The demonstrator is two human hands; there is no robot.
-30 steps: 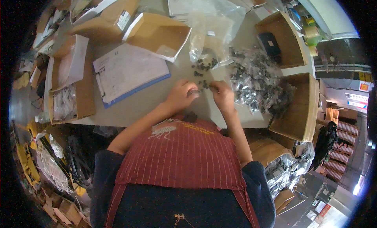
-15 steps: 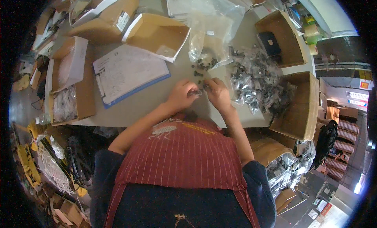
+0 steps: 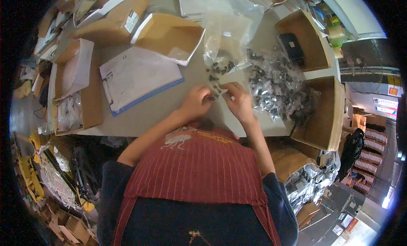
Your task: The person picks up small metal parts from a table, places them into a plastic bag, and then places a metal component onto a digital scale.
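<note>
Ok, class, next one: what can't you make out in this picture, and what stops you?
All in the head view:
- Whatever is inside the left hand: hidden by its curled fingers.
- What the right hand pinches: too small and blurred.
- The exact shape of the small dark pieces: too small.
- How many packets are in the heaped clear packets: they overlap.
- The far end of the white sheet: cut off by the top edge.

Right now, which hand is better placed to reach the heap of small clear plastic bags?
Probably the right hand: the heap of small clear plastic bags lies just to its right, while the left hand is farther away, on the right hand's other side.
</note>
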